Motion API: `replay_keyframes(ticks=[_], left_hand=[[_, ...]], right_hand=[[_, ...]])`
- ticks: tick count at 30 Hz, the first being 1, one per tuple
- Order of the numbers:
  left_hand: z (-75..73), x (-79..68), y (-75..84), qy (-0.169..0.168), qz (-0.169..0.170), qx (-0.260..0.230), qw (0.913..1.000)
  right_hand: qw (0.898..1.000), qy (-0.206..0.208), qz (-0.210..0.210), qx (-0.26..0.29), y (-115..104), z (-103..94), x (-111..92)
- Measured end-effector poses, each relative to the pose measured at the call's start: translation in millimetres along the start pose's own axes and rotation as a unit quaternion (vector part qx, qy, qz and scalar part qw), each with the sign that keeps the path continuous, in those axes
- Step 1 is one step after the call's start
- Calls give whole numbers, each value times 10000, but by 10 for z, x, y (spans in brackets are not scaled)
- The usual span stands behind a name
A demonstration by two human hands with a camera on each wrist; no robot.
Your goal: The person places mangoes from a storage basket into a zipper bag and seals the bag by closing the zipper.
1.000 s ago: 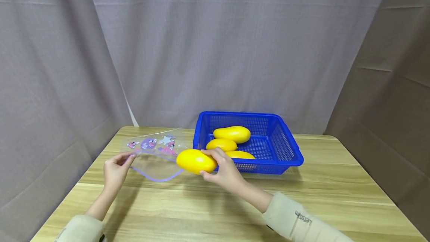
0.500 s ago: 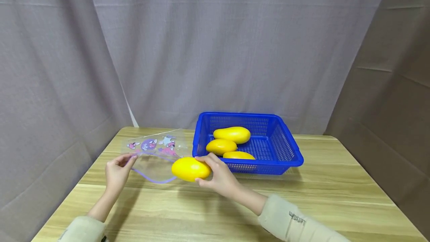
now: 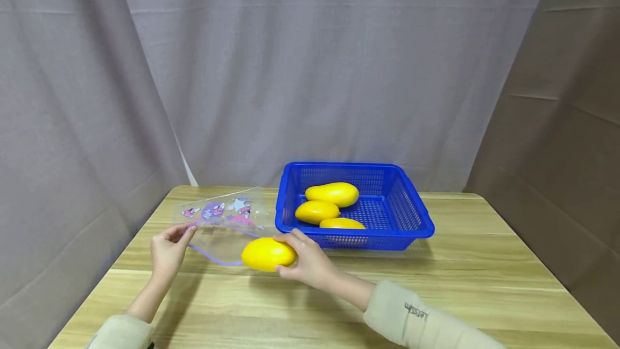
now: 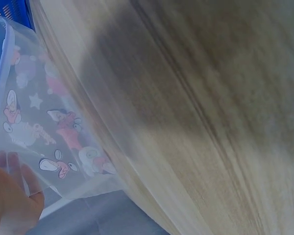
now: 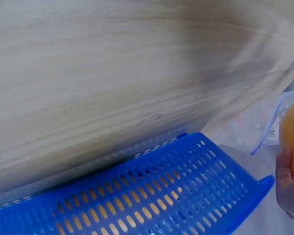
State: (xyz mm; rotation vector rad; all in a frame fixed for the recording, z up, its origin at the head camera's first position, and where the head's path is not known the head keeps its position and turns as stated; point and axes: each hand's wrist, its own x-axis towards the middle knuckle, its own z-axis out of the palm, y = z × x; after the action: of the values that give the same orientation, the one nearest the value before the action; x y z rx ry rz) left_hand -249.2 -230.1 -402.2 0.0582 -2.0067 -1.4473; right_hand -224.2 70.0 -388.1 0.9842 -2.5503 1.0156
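Note:
My left hand pinches the purple-edged mouth of a clear plastic bag printed with cartoon figures and stars. The bag's mouth gapes toward me. In my right hand is a yellow mango, gripped at its right end between thumb and fingers. The mango is at the right side of the bag's mouth, in front of the purple edge; whether they touch I cannot tell. In the left wrist view, fingers show through the clear film of the bag. The right wrist view catches the mango at its right edge.
A blue perforated plastic basket stands behind my right hand, with three yellow mangoes inside, one of them this long mango at the back. Everything rests on a wooden table. Grey curtains hang behind and at the sides.
My right hand has carried the mango left and toward me, away from the basket and along the bag's mouth. The left hand and the bag have hardly moved.

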Motion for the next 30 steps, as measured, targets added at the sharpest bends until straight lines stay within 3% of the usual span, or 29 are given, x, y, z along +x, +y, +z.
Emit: replay_keyframes(ticks=[11,18,26,30], left_hand=[[12,32,-4,-40,-85,-59,9999],[23,-11,60,-157,125,-3,9998],[39,-63,92,-250,106,114,9996],[52,-92,98,-213,327,254,9989]], right_hand=[[9996,118,-53,-244,5,145,61],[9993,80,22,-354,6,183,89],[9990,127,101,-415,15,236,103],[9989,40,238,-403,9,260,103]])
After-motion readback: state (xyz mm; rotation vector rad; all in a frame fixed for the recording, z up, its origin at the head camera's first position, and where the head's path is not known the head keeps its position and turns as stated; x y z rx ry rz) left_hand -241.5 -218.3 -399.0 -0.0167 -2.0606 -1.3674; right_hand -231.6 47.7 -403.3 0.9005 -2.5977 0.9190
